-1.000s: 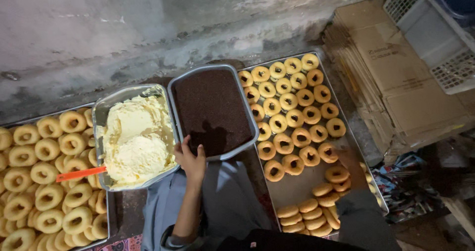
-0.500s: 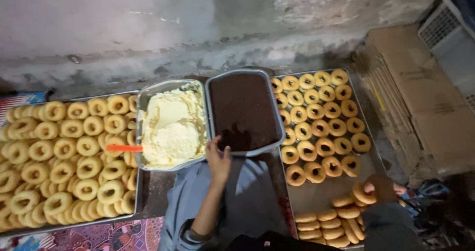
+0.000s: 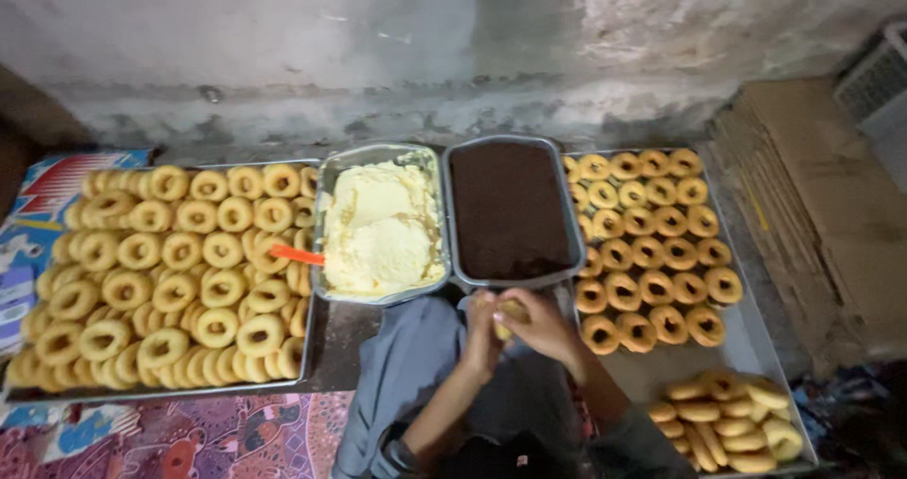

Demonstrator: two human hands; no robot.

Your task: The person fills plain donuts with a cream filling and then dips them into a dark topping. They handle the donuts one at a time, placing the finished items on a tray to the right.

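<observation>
Hands: left hand (image 3: 480,339) and right hand (image 3: 540,326) meet at six o'clock, fingers closed around one ring biscuit (image 3: 511,310).
Brown pan (image 3: 511,209): dark filling, twelve o'clock of hands.
Cream pan (image 3: 379,224): pale cream, orange spatula (image 3: 296,254).
Left tray (image 3: 165,269): rings, nine o'clock.
Right tray (image 3: 673,281): rings, three o'clock.

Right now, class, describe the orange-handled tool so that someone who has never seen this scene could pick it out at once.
Start at the two metal pans in the middle, set against the wall: the dark-filled pan on the right, the pan of pale yellow cream on the left. At the cream pan's left edge, the orange handle sticks out over the big tray of ring pastries. It is the only bright orange, straight thing there.
</observation>
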